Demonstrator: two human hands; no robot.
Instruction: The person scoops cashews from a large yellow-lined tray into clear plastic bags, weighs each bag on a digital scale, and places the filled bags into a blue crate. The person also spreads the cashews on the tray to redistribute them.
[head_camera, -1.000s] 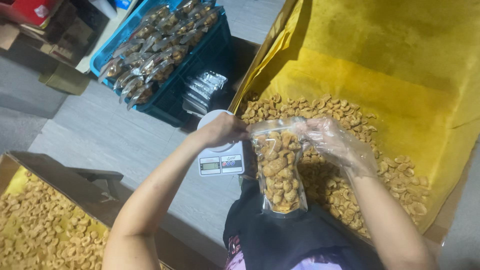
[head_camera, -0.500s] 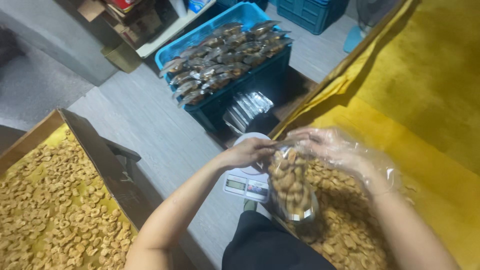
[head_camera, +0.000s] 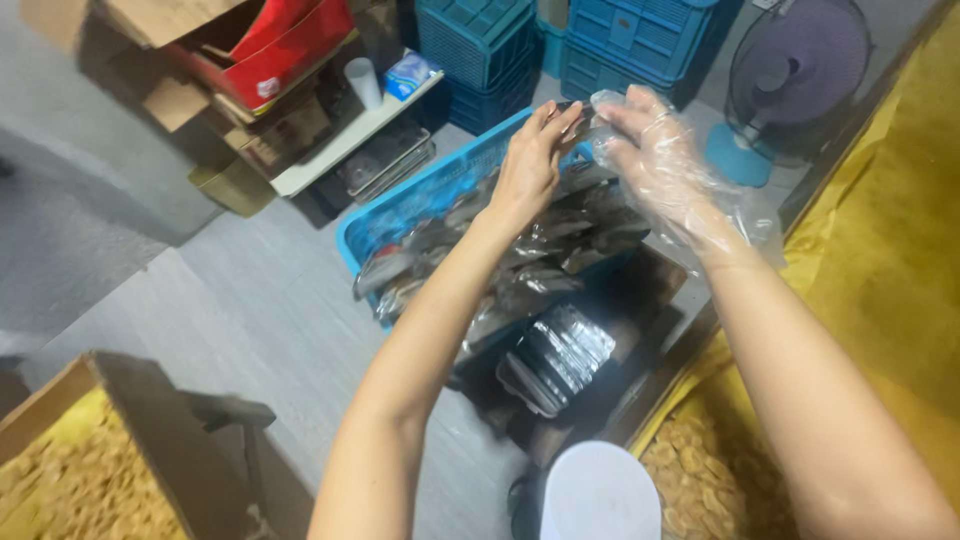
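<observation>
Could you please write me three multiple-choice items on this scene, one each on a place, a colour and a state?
1. Where are both hands?
A. Above the blue crate of filled bags
B. Inside the cardboard box
C. On the white scale

2. What colour is the sheet under the loose snack pieces at the right?
A. Green
B. Yellow
C. Pink

3. How is the right hand covered?
A. Bare
B. Thick fabric glove
C. Clear plastic glove

Answers: 1 A, the left hand and right hand meet over the blue crate. 2 B, the sheet is yellow. 3 C, a thin see-through film wraps that hand.
</observation>
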